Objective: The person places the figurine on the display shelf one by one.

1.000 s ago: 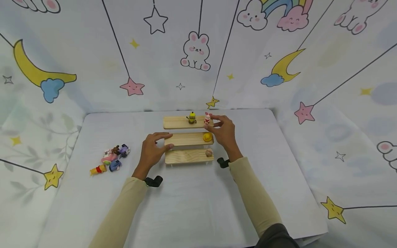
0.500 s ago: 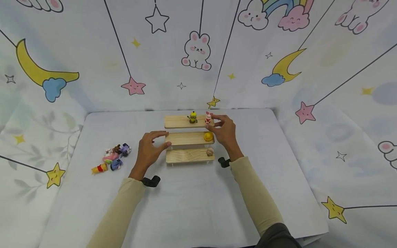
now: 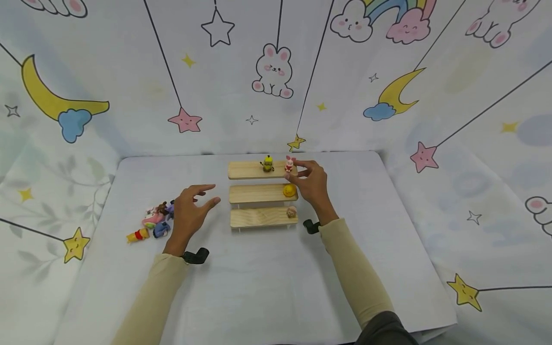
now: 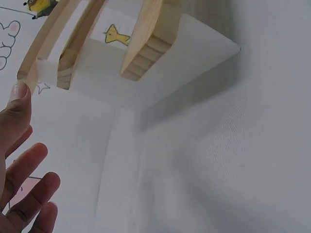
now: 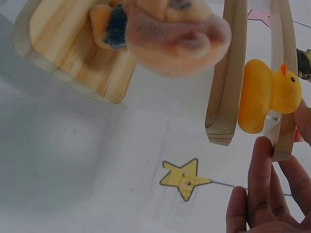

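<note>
At the right end of the top wooden shelf [image 3: 243, 170], my right hand [image 3: 314, 184] pinches a small pink-eared figurine [image 3: 289, 165] between thumb and index finger. In the right wrist view my fingers hide most of that figurine. A yellow-and-dark figurine [image 3: 268, 164] stands to its left. Below, a yellow rubber duck [image 5: 267, 96] sits on the middle shelf [image 3: 254, 193], and a brown-headed figurine [image 5: 170, 39] on the bottom shelf [image 3: 256, 218]. My left hand [image 3: 189, 211] is in the air left of the shelves, thumb and fingers apart, holding nothing.
A pile of small figurines lies on the white table [image 3: 258, 287] at the left, partly behind my left hand. Among them are a yellow-and-red figurine [image 3: 138, 235], a blue one [image 3: 161, 229] and a pink one [image 3: 153, 219]. A patterned cloth backdrop [image 3: 336, 72] surrounds the table.
My left hand has let go of the middle shelf's left end and moved left, towards the pile of figurines. The right hand has stayed at the pink-eared figurine.
</note>
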A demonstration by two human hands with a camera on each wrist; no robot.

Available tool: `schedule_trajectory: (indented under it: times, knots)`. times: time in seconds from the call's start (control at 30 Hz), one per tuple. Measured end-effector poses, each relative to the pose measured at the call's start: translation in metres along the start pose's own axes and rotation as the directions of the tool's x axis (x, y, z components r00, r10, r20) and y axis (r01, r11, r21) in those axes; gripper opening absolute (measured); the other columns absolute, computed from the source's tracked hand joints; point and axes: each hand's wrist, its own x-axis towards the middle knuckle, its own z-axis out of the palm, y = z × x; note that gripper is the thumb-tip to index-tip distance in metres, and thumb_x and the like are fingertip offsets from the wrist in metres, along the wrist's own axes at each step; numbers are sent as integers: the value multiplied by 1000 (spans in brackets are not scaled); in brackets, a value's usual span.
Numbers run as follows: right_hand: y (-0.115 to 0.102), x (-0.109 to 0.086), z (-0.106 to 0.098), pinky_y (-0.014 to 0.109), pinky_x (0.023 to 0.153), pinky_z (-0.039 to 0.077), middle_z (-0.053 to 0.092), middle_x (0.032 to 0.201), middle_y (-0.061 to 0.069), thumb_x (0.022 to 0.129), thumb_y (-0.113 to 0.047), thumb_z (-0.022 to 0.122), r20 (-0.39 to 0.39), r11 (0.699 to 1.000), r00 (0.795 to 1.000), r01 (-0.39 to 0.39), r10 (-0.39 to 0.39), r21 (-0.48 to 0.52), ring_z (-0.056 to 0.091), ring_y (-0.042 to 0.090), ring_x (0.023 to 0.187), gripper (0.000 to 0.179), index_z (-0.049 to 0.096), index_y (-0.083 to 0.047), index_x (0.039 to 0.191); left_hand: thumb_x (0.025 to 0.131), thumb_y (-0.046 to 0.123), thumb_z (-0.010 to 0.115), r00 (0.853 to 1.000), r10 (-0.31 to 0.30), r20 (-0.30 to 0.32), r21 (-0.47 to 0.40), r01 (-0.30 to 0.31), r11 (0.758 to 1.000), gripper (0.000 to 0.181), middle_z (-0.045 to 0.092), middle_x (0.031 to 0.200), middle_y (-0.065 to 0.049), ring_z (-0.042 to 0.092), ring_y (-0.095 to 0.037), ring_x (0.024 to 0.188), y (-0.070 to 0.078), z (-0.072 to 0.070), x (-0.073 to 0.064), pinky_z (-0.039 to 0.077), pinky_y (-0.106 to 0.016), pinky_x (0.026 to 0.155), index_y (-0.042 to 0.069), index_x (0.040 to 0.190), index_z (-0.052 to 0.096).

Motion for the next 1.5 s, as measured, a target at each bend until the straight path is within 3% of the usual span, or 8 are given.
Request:
schedule_trajectory:
  times: [0.2,0.4,0.53,0.83,1.13,1.37,1.5]
  knots:
    - [1,0,1,40,85,62,67,135,5,89,-29,90,-1,1000,1000,4,-4,10,72,26,106,51,74,-18,136,88,25,90,998,-31,-51,50,34,998,48,74,132,-12,64,-33,115,-10,-11,-5,49,-51,96,18,133,76]
    - [4,0,1,41,84,62,67,134,6,89,-28,89,-3,1000,1000,18,-18,9,73,25,104,50,74,-18,136,84,20,93,994,-2,-113,108,15,994,49,76,125,-15,61,-34,110,-21,-21,-7,40,-42,89,14,129,78]
    - [3,0,0,43,84,63,67,132,7,89,-27,90,-9,999,999,35,-35,17,73,27,103,50,74,-17,136,81,17,95,990,22,-139,133,-3,991,49,76,121,-18,61,-37,107,-30,-28,-10,39,-43,89,11,127,78]
    - [4,0,0,35,80,61,67,133,8,90,-28,89,-13,998,998,59,-59,13,74,27,103,50,74,-16,136,81,14,95,986,-29,-162,198,61,978,49,75,127,-20,57,-40,113,-48,-41,-17,42,-49,92,10,126,78]
    - [5,-1,-1,35,80,61,67,135,7,89,-28,89,-3,998,999,55,-54,32,74,26,104,50,74,-16,136,79,6,94,984,-29,-176,276,78,958,46,74,124,-26,57,-45,110,-63,-52,-22,42,-55,91,6,122,79]
    - [5,0,-1,33,80,61,67,134,7,90,-26,89,-5,998,999,53,-53,37,74,27,103,49,74,-16,135,78,6,96,977,-30,-209,296,93,951,44,75,112,-26,56,-43,99,-70,-55,-23,37,-45,82,4,119,80]
    - [4,0,0,39,83,62,67,133,8,90,-23,89,-1,998,999,50,-50,46,74,28,103,48,74,-15,135,79,5,94,976,-31,-215,309,98,946,40,75,111,-27,55,-42,97,-71,-54,-24,35,-43,80,2,117,80]
